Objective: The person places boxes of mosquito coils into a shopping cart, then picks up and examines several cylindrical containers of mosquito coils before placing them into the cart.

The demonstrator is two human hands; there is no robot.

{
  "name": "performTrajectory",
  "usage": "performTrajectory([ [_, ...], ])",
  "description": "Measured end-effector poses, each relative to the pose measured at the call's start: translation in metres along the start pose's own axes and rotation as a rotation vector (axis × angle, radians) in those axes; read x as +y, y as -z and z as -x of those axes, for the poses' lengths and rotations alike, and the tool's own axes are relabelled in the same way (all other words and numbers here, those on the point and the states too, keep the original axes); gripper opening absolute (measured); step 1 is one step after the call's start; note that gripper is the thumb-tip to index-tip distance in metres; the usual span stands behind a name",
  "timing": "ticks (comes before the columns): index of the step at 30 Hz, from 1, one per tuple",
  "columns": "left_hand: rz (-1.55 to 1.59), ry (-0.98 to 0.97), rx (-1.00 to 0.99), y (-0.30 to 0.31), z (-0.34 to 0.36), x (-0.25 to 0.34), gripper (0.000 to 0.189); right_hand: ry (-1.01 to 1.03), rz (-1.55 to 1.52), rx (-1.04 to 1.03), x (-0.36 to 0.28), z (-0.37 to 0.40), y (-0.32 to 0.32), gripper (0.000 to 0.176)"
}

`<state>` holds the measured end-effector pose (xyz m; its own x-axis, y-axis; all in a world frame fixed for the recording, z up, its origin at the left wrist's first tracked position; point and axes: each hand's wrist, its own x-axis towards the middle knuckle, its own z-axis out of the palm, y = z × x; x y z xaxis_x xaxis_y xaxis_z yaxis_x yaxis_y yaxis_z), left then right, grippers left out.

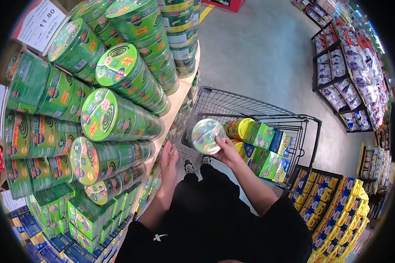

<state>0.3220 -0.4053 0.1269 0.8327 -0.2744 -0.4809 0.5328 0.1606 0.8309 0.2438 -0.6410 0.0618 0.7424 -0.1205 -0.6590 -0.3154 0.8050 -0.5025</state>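
My right hand (227, 150) is closed around a round green container (208, 136) with a pale lid, held over the near left part of a black wire shopping cart (259, 107). Inside the cart, beside that hand, are a yellow-lidded round container (242, 128) and several green boxes (258, 134) and blue boxes (280, 143). My left hand (169, 158) is raised near the shelf edge, fingers extended, holding nothing. Close to its left lie the stacked green cylindrical containers (107, 160).
Tall stacks of green containers stand on a wooden shelf (189, 81) at left, with a price sign (42, 22) above. Racks of purple and white packages (360, 74) are at right. A yellow and blue package display (338, 215) stands at lower right.
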Motion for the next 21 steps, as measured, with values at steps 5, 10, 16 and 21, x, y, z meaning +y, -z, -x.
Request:
performTrajectory([
  [5,-0.138,0.049,0.043,0.007,0.003,-0.016,0.054,0.213,-0.09,0.174,0.023,-0.108,0.07,0.045],
  [10,-0.181,0.162,0.126,0.039,0.011,-0.05,0.054,0.146,-0.231,0.349,0.058,-0.205,0.132,0.054],
  [16,-0.192,0.196,0.28,0.068,0.021,-0.07,0.051,0.15,-0.395,0.461,0.086,-0.275,0.179,0.056],
  [21,-0.196,0.283,0.384,0.079,0.028,-0.089,0.05,0.187,-0.532,0.5,0.103,-0.311,0.206,0.054],
])
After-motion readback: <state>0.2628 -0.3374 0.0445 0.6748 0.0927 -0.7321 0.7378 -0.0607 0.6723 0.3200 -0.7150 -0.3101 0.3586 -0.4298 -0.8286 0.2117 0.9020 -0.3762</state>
